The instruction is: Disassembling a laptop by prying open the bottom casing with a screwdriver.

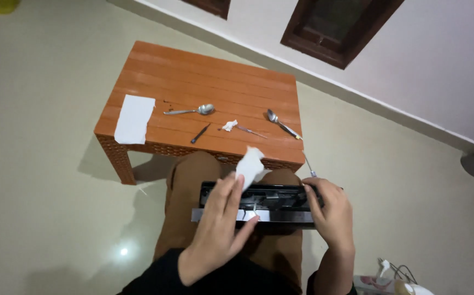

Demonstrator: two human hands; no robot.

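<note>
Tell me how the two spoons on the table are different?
The left spoon lies almost level, its bowl pointing right; the right spoon lies slanted, its bowl up and to the left. The left spoon is all silver; the right spoon has a yellowish tip on its handle. Both are shiny metal and lie untouched on the orange table.

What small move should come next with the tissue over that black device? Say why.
Probably press the white tissue down into the open top of the black device and wipe. The left hand pinches the tissue just above the opening, not yet in it, while the right hand steadies the device's end on the lap.
</note>
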